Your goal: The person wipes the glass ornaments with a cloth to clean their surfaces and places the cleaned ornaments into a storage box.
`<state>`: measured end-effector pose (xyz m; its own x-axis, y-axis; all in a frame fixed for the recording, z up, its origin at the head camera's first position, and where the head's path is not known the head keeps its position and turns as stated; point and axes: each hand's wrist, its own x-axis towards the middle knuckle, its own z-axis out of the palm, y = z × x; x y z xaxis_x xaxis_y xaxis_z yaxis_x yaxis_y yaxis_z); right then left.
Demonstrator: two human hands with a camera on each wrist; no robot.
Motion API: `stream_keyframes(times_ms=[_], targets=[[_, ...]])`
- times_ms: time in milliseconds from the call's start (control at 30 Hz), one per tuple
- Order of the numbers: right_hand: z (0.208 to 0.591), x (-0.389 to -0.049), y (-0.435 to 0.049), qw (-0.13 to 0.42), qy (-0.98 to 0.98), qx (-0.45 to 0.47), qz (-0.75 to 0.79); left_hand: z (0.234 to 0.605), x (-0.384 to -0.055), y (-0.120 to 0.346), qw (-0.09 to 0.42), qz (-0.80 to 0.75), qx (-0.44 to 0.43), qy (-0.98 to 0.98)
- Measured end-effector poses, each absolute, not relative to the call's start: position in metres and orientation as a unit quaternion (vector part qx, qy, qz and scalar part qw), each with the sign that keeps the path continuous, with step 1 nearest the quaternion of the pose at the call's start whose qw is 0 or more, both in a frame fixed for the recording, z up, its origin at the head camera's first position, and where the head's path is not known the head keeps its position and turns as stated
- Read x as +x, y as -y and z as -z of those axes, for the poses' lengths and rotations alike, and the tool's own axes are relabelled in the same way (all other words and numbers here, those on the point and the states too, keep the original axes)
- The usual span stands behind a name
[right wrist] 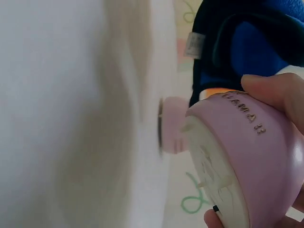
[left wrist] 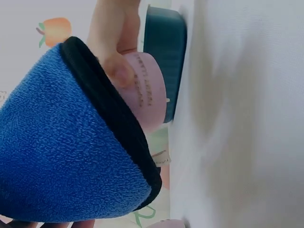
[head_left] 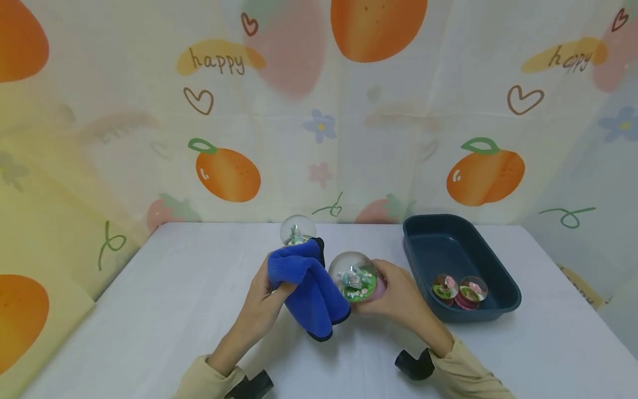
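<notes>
A blue cloth (head_left: 311,285) with black edging hangs folded from my left hand (head_left: 264,302), which grips it. My right hand (head_left: 399,291) holds a snow globe (head_left: 353,277) by its pink base, tilted so the clear dome leans left toward the cloth. In the right wrist view the globe's pink base (right wrist: 266,147) shows raised lettering and a pale underside. The blue cloth (left wrist: 71,137) fills much of the left wrist view and hides the dome there. Behind the cloth a second snow globe (head_left: 297,230) stands on the table, its lower part hidden in the head view.
A dark teal tray (head_left: 441,235) sits on the right of the white table (head_left: 149,288), with two small snow globes (head_left: 468,291) in its near end. A printed cloth backdrop (head_left: 319,166) rises behind the table's far edge.
</notes>
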<state>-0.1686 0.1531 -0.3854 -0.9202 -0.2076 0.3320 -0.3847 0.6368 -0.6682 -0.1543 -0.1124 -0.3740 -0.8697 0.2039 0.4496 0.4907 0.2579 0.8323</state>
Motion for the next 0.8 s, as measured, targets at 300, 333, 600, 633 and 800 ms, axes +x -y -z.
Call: stream_keyframes(times_ms=[300,333,600,633,800], targets=[[0.374,-0.153,-0.142,0.094,0.887,0.218,-0.396,0.377,-0.152,0.108,0.052,0.581,-0.273,0.765],[0.373,-0.152,-0.142,0.096,0.888,0.222,-0.392,0.377,-0.151,0.107,0.041,0.582,-0.278,0.763],[0.373,-0.152,-0.142,0.144,0.886,0.236,-0.372,0.375,-0.146,0.106,-0.019,0.556,-0.31,0.771],[0.373,-0.152,-0.143,0.15,0.885,0.238,-0.37,0.375,-0.145,0.106,-0.022,0.551,-0.314,0.773],[0.37,-0.151,-0.142,0.173,0.879,0.237,-0.376,0.374,-0.146,0.104,-0.037,0.548,-0.312,0.775]])
